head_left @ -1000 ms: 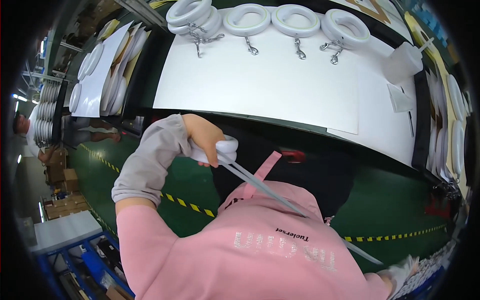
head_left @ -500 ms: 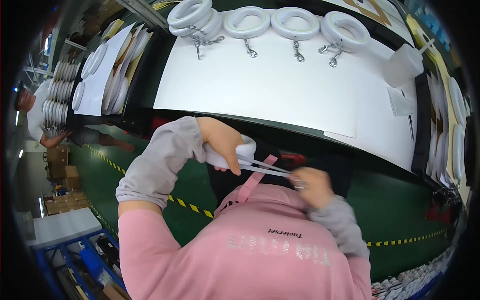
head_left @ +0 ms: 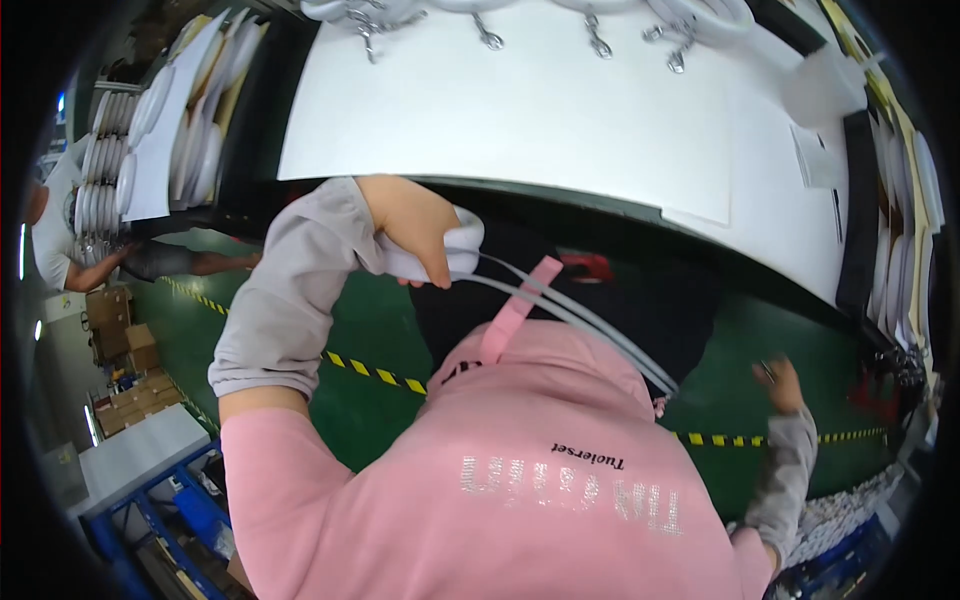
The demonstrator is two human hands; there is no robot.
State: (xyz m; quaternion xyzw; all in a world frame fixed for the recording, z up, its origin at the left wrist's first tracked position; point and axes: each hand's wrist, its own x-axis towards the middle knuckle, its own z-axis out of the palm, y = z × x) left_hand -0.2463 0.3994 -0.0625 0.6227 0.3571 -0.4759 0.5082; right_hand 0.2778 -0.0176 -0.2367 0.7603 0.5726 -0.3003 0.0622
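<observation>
My left hand is closed around a smooth white ring just off the table's near edge, with the thumb over its side and the palm hiding much of it. Out of the ring run two long pale grey strips, which curve across my lap to loose ends beside my pink top. Well off to the right, above the floor, is my right hand. Its fingers are curled, and a small dark, shiny thing shows at the fingertips, too small to make out. That hand is apart from the strips.
Several white rings with metal snap hooks lie along the far side of the white table. A whitish bottle stands at right. Racks of white rings flank the table. At far left is another person.
My right hand has left the strips and swung far out to the right. The strips, stretched between both hands before, now hang loose. My left hand still grips the ring; the view has shifted.
</observation>
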